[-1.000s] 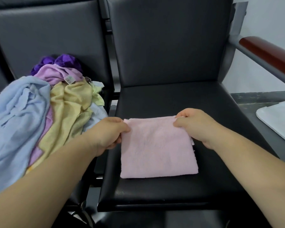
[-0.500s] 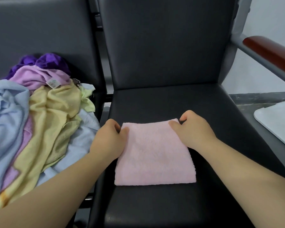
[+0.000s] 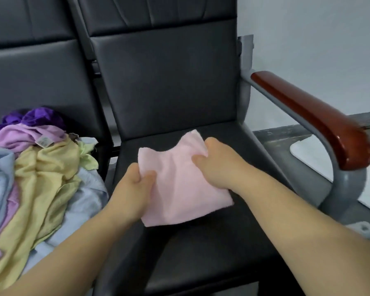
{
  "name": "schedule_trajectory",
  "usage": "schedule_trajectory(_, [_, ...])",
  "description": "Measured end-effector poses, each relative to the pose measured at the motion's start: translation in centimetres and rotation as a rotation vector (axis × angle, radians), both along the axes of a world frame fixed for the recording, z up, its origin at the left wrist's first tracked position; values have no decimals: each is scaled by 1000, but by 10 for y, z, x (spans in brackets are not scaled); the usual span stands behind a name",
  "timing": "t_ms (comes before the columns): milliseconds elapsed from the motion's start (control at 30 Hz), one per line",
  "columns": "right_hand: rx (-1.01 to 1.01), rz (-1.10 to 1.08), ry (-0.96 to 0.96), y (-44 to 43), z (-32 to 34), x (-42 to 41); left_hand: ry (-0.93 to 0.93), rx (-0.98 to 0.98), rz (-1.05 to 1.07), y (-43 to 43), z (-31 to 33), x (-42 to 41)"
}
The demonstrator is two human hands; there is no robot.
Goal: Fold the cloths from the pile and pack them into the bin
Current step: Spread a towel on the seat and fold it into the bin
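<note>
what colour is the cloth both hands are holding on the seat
Pale pink cloth, plain with no pattern, seen in the head view.

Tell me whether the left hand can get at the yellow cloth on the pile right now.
Probably yes, once freed. The left hand grips the pink cloth, so it must let go first. The yellow cloth lies uncovered atop the pile on the neighbouring chair, with nothing between.

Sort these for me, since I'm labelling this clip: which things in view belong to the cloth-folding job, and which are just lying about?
Part of the job:
- pink cloth, gripped by the left hand and right hand
- pile of cloths on the next seat

Just there:
- black chair seat
- wooden armrest
- white flat object, cannot tell what it is
</note>
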State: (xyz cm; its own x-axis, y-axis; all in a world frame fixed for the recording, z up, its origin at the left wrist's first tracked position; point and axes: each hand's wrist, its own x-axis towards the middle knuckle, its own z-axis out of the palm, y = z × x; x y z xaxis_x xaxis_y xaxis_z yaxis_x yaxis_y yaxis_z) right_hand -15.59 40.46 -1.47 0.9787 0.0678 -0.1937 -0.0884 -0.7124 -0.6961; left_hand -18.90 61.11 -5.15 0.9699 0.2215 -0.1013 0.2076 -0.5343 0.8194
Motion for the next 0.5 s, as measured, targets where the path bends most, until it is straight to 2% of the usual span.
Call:
schedule_trajectory(100, [67,-142,-210,-65,37,-35,-99,-141,-159,-64,32,-6])
schedule_trajectory(200, [182,-379,-361,-145,38,-90,-97,-131,-390,-146,47,-12])
schedule_trajectory(400, [407,-1050,-345,-276,-50,-205,4,102,-927,-328,36,-33])
schedule_trajectory(500, [457,-1238,-261,-302,-101,-246,62,265,-1114,-391,3,-44])
